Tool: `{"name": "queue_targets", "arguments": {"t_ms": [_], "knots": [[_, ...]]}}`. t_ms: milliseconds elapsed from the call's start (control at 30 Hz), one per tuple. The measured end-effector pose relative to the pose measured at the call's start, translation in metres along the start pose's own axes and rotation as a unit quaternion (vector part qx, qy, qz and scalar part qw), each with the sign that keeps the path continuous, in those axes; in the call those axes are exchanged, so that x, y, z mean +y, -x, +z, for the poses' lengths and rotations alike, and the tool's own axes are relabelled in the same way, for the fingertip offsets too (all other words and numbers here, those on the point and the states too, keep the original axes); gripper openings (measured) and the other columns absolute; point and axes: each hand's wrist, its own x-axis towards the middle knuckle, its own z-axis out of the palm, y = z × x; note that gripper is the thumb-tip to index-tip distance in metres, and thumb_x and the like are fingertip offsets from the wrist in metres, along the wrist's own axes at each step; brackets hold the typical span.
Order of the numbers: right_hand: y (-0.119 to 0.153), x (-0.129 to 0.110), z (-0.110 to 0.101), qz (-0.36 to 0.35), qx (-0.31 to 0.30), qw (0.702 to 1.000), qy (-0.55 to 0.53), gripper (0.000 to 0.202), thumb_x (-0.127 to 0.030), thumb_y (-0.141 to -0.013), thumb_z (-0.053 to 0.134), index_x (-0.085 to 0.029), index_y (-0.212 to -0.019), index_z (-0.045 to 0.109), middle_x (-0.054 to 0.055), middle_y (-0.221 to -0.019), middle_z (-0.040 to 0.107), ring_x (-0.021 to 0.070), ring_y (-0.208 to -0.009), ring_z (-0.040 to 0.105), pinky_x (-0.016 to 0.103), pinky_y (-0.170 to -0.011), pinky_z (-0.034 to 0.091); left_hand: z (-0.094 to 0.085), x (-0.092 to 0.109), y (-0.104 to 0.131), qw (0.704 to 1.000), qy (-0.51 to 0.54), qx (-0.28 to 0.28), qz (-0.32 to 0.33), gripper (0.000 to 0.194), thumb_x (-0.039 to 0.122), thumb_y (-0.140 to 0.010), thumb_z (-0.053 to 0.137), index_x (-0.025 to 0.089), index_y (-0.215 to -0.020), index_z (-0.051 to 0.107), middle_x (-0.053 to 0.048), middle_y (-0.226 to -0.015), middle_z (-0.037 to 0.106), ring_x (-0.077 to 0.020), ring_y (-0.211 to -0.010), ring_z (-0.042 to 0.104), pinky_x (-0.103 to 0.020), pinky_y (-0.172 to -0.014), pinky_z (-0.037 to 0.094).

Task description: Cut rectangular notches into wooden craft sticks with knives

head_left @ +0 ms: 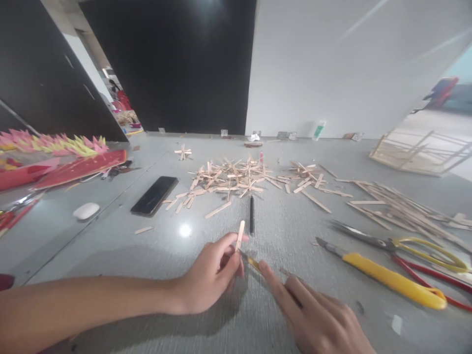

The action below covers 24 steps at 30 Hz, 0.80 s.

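Between the thumb and fingers of my left hand (217,270) a wooden craft stick (240,235) is pinched, its rounded end pointing up and away. My right hand (313,309) is closed around a slim yellow craft knife (253,264), the index finger stretched along it. The knife's tip meets the lower part of the stick beside my left thumb; whether it has cut in, I cannot tell. Just beyond the stick lies a black pen-like tool (251,215). Farther off is a heap of short wooden stick pieces (232,174).
At right lie a yellow utility knife (391,278), scissors (383,243) with yellow and red handles, and long sticks (401,201). A phone (155,195) and a white oval case (86,211) rest at left. Black and white panels (324,64) stand behind the tabletop. A wooden stick frame (413,152) is at far right.
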Motion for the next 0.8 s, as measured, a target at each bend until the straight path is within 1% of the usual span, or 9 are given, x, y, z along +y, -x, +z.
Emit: {"name": "queue_targets", "arguments": {"t_ms": [100,233,333,500,600,667,733,800], "knots": [[-0.003,0.004,0.004,-0.012,0.035,0.999,0.018,0.065,-0.009,-0.107,0.03,-0.004,-0.169,0.01,0.0,-0.072,0.057,0.0162,-0.055,0.064,0.026,-0.044,0.05,0.0,-0.001,0.001,1.0,-0.006,0.006,-0.003,0.041,0.049,-0.112,0.041,0.017,-0.137,0.051,0.001,-0.081,0.062,-0.0085,-0.05,0.05,-0.023,-0.05,0.04],[0.003,0.008,0.014,-0.005,0.014,1.0,-0.004,0.062,-0.008,-0.107,0.032,-0.004,-0.167,0.02,-0.001,-0.075,0.055,0.0148,-0.053,0.062,0.028,-0.041,0.046,0.001,-0.001,0.001,1.0,-0.008,0.008,-0.004,0.04,0.047,-0.112,0.041,0.017,-0.138,0.05,0.0,-0.082,0.063,-0.0086,-0.05,0.049,-0.023,-0.05,0.04],[0.008,0.01,0.018,0.006,0.003,1.0,-0.008,0.059,-0.007,-0.106,0.035,-0.005,-0.165,0.026,-0.002,-0.077,0.056,0.0147,-0.053,0.062,0.03,-0.042,0.047,0.001,0.001,0.0,1.0,-0.008,0.012,-0.008,0.039,0.045,-0.112,0.042,0.017,-0.138,0.05,0.0,-0.081,0.062,-0.0088,-0.05,0.05,-0.022,-0.049,0.04],[0.005,0.009,0.015,0.001,-0.004,1.0,-0.003,0.066,-0.004,-0.104,0.033,-0.006,-0.168,0.016,-0.001,-0.078,0.058,0.0155,-0.055,0.065,0.03,-0.043,0.05,0.002,0.002,-0.001,1.0,-0.008,0.016,-0.01,0.039,0.044,-0.112,0.042,0.016,-0.137,0.051,0.001,-0.08,0.062,-0.0093,-0.05,0.051,-0.023,-0.051,0.041],[0.003,0.009,0.016,-0.001,-0.005,1.0,0.0,0.071,-0.001,-0.101,0.033,-0.006,-0.169,0.01,-0.001,-0.077,0.058,0.0155,-0.052,0.064,0.029,-0.042,0.05,0.001,0.0,0.0,1.0,-0.011,0.017,-0.004,0.039,0.044,-0.112,0.042,0.016,-0.139,0.052,0.0,-0.079,0.063,-0.0113,-0.055,0.056,-0.024,-0.054,0.044],[0.004,0.009,0.017,-0.001,-0.009,1.0,-0.001,0.076,0.0,-0.098,0.033,-0.006,-0.169,0.006,-0.001,-0.075,0.057,0.0162,-0.052,0.064,0.029,-0.041,0.05,0.001,-0.002,0.0,1.0,-0.009,0.014,-0.003,0.04,0.044,-0.112,0.042,0.017,-0.14,0.051,-0.001,-0.081,0.065,-0.0133,-0.059,0.062,-0.026,-0.058,0.047],[0.004,0.009,0.016,0.003,-0.019,1.0,-0.002,0.082,0.003,-0.093,0.033,-0.006,-0.169,0.003,0.0,-0.076,0.06,0.0173,-0.053,0.065,0.029,-0.042,0.05,0.001,-0.003,0.0,1.0,-0.006,0.015,-0.003,0.041,0.044,-0.112,0.042,0.017,-0.142,0.051,-0.002,-0.085,0.067,-0.0148,-0.062,0.067,-0.027,-0.061,0.049],[0.003,0.011,0.011,0.014,-0.05,0.999,-0.016,0.089,0.005,-0.087,0.035,-0.01,-0.17,0.006,0.002,-0.08,0.065,0.0172,-0.056,0.066,0.028,-0.046,0.052,0.002,-0.004,0.0,1.0,-0.008,0.019,0.002,0.043,0.045,-0.112,0.043,0.016,-0.142,0.052,-0.003,-0.087,0.068,-0.015,-0.062,0.068,-0.028,-0.062,0.05]]}}
